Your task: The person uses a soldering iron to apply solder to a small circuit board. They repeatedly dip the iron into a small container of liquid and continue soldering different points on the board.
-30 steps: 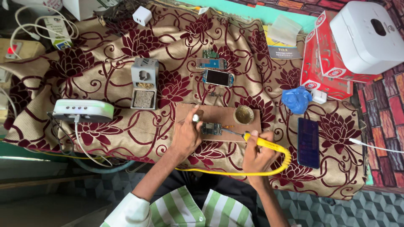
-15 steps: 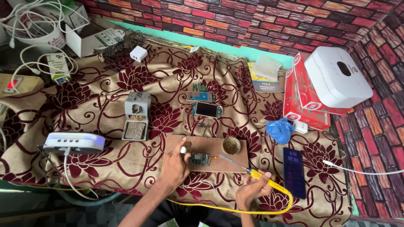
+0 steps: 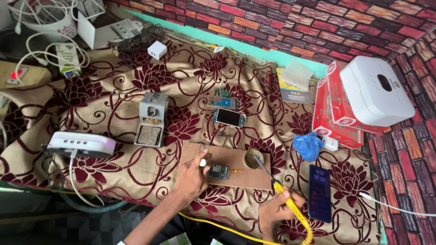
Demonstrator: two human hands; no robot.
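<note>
Circuit board [image 3: 219, 172], small and dark, lies on a brown wooden board [image 3: 236, 159] in the lower centre of the frame, on a gold cloth with maroon flowers [image 3: 113, 149] that covers the table. Left hand [image 3: 193, 178] rests on the wooden board just left of the circuit board, fingers curled, thumb and forefinger pinching a small white-tipped item whose kind I cannot tell. Right hand [image 3: 276, 210], lower right of centre, is closed around the yellow handle of a soldering iron [image 3: 277, 187]; its metal tip angles up and left toward a small round tin [image 3: 253, 159] at the right end of the wooden board, seemingly at the tin's rim. Yellow cord [image 3: 218, 224] trails from the handle along the bottom edge. Dark phone [image 3: 319, 193] lies face up just right of the right hand. Blue crumpled bag [image 3: 307, 146] sits above the phone. Red boxes [image 3: 334, 113] with a white case [image 3: 374, 90] on top stand at the right. Small phone with a dark screen [image 3: 229, 117] lies above the wooden board, centre frame. Grey stand with a sponge tray [image 3: 151, 120] sits left of centre; white flat device with cables [image 3: 81, 144] lies at the left.
</note>
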